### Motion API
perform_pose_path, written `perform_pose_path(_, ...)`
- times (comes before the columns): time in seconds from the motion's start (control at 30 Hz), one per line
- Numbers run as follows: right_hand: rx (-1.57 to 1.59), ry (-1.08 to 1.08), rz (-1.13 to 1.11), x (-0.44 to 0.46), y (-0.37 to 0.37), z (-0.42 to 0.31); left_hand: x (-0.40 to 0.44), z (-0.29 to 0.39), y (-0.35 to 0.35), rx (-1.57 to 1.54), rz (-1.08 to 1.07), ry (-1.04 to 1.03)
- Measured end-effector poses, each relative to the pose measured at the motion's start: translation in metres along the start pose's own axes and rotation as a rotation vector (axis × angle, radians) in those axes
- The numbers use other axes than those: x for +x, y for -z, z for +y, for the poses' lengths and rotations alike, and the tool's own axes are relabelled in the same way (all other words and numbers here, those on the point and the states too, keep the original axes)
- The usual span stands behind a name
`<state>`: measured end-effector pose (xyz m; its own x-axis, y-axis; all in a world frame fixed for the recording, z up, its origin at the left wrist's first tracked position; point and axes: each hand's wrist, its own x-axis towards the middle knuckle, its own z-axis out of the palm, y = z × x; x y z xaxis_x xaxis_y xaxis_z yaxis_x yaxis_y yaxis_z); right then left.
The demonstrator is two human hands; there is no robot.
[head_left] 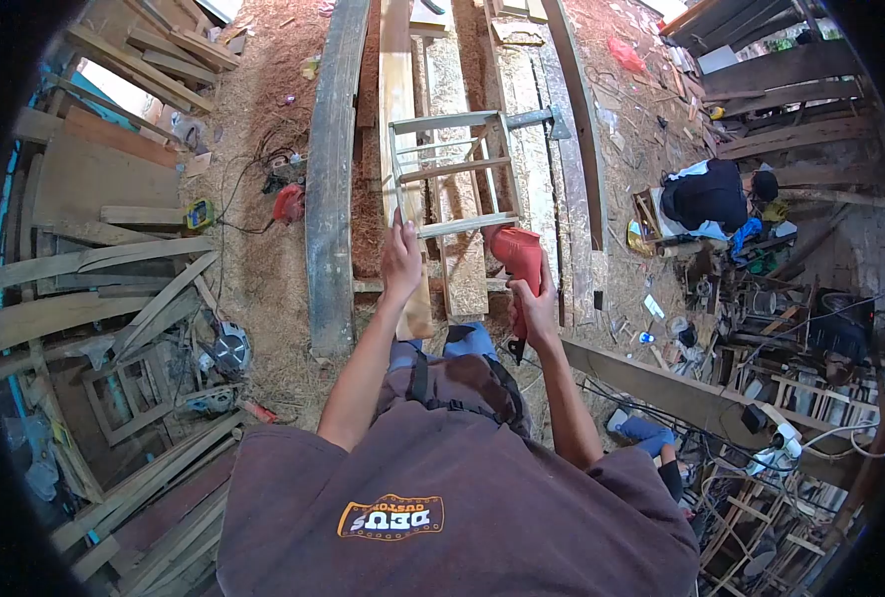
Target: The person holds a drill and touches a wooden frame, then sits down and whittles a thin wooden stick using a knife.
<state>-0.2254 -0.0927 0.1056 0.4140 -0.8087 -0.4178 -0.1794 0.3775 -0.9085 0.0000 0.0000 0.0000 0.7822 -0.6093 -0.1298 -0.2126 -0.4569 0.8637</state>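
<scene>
Right hand [534, 312]: at one o'clock from the body, wrapped round the red power tool [519, 252].
Tool head: points towards eleven, at the near rail's right end; touching or just short, I cannot tell.
Left hand [401, 267]: at eleven, apart from the right, fingers closed on the frame's near left corner; the nearer hand.
Wooden frame [455, 170]: at twelve, beyond both hands, over the planks [465, 284].
Frame's lie: side rails roughly twelve to six, crosspieces nine to three; longer axis unclear.
Hatchet [532, 117]: at one, by the far right corner.
</scene>
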Motion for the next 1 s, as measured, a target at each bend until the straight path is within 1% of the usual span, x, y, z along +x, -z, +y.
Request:
perform_pose_path(0.07, -0.008, -0.013, 0.003, 0.001, -0.002, 0.0, 0.001, 0.001, 0.002, -0.014, -0.017, 0.008)
perform_pose_path(0.17, -0.009, 0.014, 0.01, 0.005, 0.003, 0.012, -0.001, 0.006, 0.003, 0.045, 0.054, -0.03)
perform_pose_path(0.37, 0.166, -0.106, -0.032, -0.005, 0.0, -0.003, 0.002, 0.007, 0.007, 0.032, 0.005, 0.004)
perform_pose_path(0.47, 0.193, -0.154, -0.057, -0.005, 0.002, -0.009, 0.004, 0.009, 0.004, 0.028, 0.05, -0.017)
perform_pose_path(0.57, 0.195, -0.204, -0.094, -0.002, 0.009, -0.009, 0.018, -0.011, -0.007, -0.051, 0.111, -0.146)
perform_pose_path(0.67, 0.197, -0.305, -0.094, -0.003, 0.009, -0.018, 0.018, 0.01, 0.008, 0.038, -0.022, 0.059)
perform_pose_path(0.77, 0.162, -0.283, -0.09, -0.003, 0.008, -0.011, 0.019, 0.001, 0.003, 0.035, 0.019, -0.01)
perform_pose_path(0.87, 0.333, -0.385, -0.177, 0.0, 0.01, -0.001, 0.02, 0.001, 0.004, 0.081, 0.018, -0.005)
perform_pose_path(0.97, 0.441, -0.379, -0.293, 0.0, 0.006, -0.001, 0.019, 0.001, 0.003, 0.05, 0.039, -0.018)
perform_pose_path(1.0, 0.413, -0.357, -0.283, -0.002, 0.002, -0.006, 0.021, -0.003, 0.002, 0.038, 0.015, -0.011)
